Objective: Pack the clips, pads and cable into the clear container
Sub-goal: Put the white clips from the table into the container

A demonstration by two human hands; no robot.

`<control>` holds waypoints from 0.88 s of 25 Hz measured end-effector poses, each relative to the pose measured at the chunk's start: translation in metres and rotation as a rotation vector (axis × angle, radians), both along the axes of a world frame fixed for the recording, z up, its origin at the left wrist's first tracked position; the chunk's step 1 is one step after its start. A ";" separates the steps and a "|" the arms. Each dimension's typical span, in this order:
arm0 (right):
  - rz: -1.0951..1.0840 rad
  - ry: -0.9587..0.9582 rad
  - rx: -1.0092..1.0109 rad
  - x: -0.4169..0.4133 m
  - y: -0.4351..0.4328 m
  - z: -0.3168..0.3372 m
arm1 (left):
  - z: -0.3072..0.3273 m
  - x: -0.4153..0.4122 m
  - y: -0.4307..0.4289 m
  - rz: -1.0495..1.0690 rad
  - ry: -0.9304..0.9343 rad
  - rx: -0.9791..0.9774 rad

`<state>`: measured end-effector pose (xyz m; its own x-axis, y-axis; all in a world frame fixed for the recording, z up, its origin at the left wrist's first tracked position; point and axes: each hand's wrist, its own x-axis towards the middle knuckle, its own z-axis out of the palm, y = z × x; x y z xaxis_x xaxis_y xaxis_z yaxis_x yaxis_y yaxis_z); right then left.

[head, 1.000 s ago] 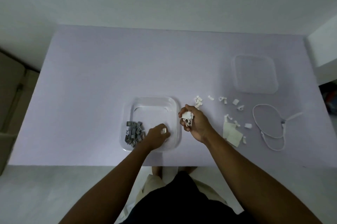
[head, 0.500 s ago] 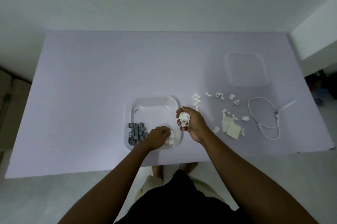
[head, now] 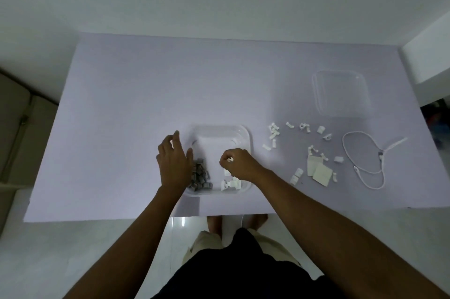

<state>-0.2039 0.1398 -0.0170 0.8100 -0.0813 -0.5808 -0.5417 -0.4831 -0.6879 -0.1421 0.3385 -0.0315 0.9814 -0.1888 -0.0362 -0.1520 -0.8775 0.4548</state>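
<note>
The clear container sits near the table's front edge. Inside it lie a heap of grey clips at the left and a few white clips at the front right. My left hand rests open at the container's left rim, fingers spread. My right hand hovers over the container's right half, curled around white clips, one showing at the fingertips. More white clips lie scattered to the right, beside two pale square pads and a looped white cable.
The clear lid lies at the back right of the lilac table. A white ledge stands past the table's right edge. The floor and my feet show below the front edge.
My left hand came out of the container and opened at its left rim. My right hand moved left, from beside the right rim to over the container. More white clips lie inside.
</note>
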 end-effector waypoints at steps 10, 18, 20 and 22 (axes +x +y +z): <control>0.469 0.016 -0.340 -0.013 0.022 -0.027 | -0.035 -0.005 0.011 0.115 0.311 -0.189; 0.409 -0.089 -0.424 -0.008 0.023 -0.025 | -0.034 -0.006 0.010 0.117 0.318 -0.184; 0.378 -0.136 -0.474 -0.006 0.025 -0.030 | -0.033 -0.005 0.010 0.110 0.331 -0.181; 0.382 -0.071 -0.457 -0.007 0.028 -0.035 | -0.031 -0.005 0.010 0.104 0.330 -0.164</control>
